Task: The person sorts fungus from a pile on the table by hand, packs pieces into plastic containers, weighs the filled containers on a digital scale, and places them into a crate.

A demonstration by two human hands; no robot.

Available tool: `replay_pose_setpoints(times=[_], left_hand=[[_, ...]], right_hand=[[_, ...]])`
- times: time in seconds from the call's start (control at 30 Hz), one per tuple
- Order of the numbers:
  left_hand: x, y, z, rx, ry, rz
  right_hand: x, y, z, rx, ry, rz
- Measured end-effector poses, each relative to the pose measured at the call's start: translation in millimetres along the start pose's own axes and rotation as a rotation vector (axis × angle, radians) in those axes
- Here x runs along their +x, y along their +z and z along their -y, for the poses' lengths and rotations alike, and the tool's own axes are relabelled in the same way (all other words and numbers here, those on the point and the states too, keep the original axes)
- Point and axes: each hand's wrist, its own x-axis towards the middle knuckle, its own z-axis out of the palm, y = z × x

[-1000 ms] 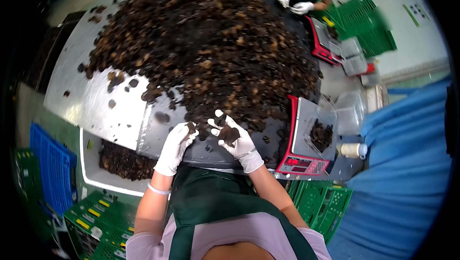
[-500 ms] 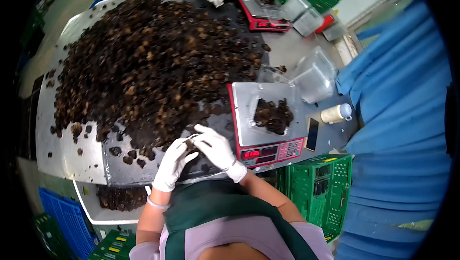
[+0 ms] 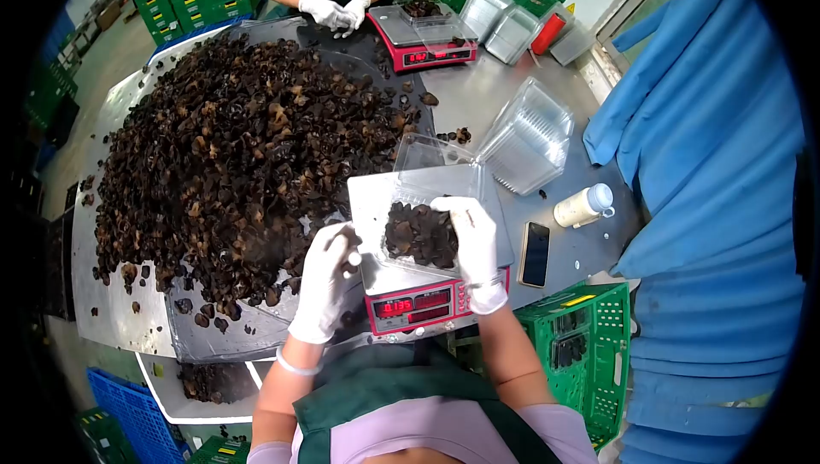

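Observation:
My gloved right hand (image 3: pixel 475 242) is at the right side of a clear plastic box (image 3: pixel 393 261), its fingers closed over the rim beside dark fungus pieces (image 3: pixel 418 235). The box stands on a red and silver scale (image 3: pixel 372 199) with a lit display, its clear lid raised at the back. My gloved left hand (image 3: pixel 326 274) hovers left of the scale with fingers curled; what they hold, if anything, is too small to tell. A large heap of dark brown fungus (image 3: pixel 231 156) lies further left.
A co-worker's gloved hands (image 3: pixel 340 14) are at the far side, beside a second scale (image 3: pixel 427 49). Stacked clear boxes (image 3: pixel 530 135), a bottle (image 3: pixel 584 205) and a phone (image 3: pixel 535 254) lie to the right. A green crate (image 3: pixel 589 361) and white bin (image 3: pixel 162 391) stand below the table edge.
The view has turned toward the scale. My right hand has left its place beside my left hand and moved right, onto the box. My left hand stays near the heap.

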Motion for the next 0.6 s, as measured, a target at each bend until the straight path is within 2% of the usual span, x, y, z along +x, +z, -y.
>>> replay_pose_setpoints(times=[0.03, 0.1, 0.17, 0.23, 0.3, 0.33, 0.37, 0.43, 0.57, 0.6], left_hand=[[5.8, 20.2, -3.6, 0.189, 0.065, -0.009], [23.7, 46.5, -1.9, 0.669, 0.204, 0.104], [51.2, 43.7, 30.1, 1.175, 0.571, 0.182], [45.6, 48.2, 25.2, 1.276, 0.580, 0.115], [29.3, 38.1, 1.9, 1.196, 0.470, -0.001], [20.2, 24.5, -7.9, 1.184, 0.529, -0.061], [10.7, 4.8, -17.0, 1.171, 0.590, -0.125], [-16.2, -50.1, -30.1, 1.264, 0.531, -0.348], [-109.4, -181.5, -34.5, 0.966, 0.197, -0.881], [-135.8, -201.2, -31.5, 1.313, 0.186, -0.933]], right_hand=[[7.4, -13.9, -15.3, -0.139, -0.067, 0.014], [12.4, -24.6, -51.6, -0.170, -0.117, 0.024], [10.2, -26.4, -52.4, -0.238, -0.165, 0.053], [10.3, -27.9, -53.9, -0.270, -0.299, 0.004], [5.6, -39.5, -41.6, -0.121, -0.239, -0.100], [5.3, -52.4, -38.1, -0.182, -0.206, -0.121], [6.0, -64.0, -38.5, -0.194, -0.217, -0.151], [4.6, -87.0, -35.6, -0.225, -0.129, -0.202], [7.5, -127.3, -52.8, -0.223, -0.111, -0.210], [8.7, -133.5, -56.3, -0.245, -0.075, -0.194]])
